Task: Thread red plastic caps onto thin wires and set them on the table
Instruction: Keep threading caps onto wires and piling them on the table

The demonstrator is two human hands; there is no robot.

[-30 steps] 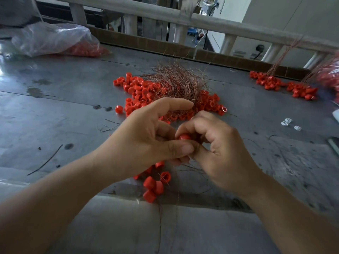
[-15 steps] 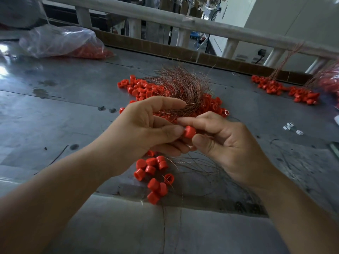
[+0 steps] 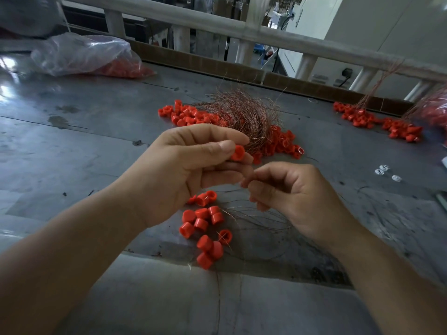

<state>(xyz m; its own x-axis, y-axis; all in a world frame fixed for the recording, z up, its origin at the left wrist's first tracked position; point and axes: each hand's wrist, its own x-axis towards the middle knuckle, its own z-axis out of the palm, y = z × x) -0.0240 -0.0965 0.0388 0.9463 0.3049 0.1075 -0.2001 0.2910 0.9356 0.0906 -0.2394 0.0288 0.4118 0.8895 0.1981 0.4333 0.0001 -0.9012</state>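
A grey, scuffed metal bench point(image 3: 72, 153) fills the view. A pale railing point(image 3: 242, 30) runs along its far edge at 12 o'clock, and a clear plastic bag point(image 3: 84, 54) of red pieces lies at 10 o'clock. Both hands are raised over the middle of the bench.

The left hand point(image 3: 183, 170) pinches a red cap point(image 3: 238, 152) between thumb and fingers, and the cap sits at that hand's 3 o'clock side. The right hand point(image 3: 295, 197) is at 4 o'clock of the cap, its fingertips close beside the left fingers. Its thumb and forefinger are curled tightly together. I cannot tell whether a wire lies between them, as anything there is too fine to see.

Behind the held cap, at 12 o'clock, a heap of caps point(image 3: 188, 117) lies under a tangle of copper-coloured wire point(image 3: 242, 112). Below the hands, at 6 o'clock, a small cluster of caps point(image 3: 205, 228) rests on the bench. Thin wires point(image 3: 261, 218) trail from it towards 3 o'clock, beneath the right hand.

A second heap of caps point(image 3: 377, 122) sits well apart at 2 o'clock, and a few small white pieces point(image 3: 384, 170) lie at 3 o'clock.
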